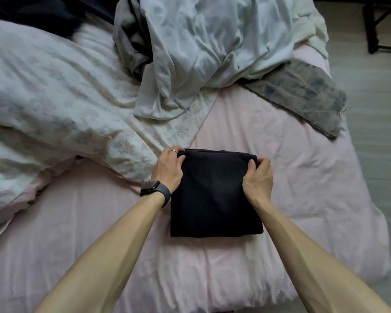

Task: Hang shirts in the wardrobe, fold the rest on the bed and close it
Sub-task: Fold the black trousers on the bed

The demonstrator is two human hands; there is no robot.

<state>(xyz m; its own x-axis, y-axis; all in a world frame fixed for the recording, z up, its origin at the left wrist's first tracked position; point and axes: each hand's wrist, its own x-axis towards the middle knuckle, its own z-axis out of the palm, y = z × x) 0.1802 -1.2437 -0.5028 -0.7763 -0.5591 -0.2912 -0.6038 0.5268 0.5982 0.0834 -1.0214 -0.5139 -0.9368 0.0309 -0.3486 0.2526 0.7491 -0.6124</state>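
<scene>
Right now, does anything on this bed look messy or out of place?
The black garment, gripped at its far corners by the left hand and right hand, is folded square and tidy. The mess is behind it: a crumpled heap of pale and grey clothes, and a faded grey piece whose frayed end reaches the bed's right edge.

Bare sheet (pixel 314 188) lay open beside my right hand (pixel 259 177); the duvet (pixel 54 98) crowded my left hand (pixel 168 168), clothes (pixel 201 41) heaped beyond both.
</scene>
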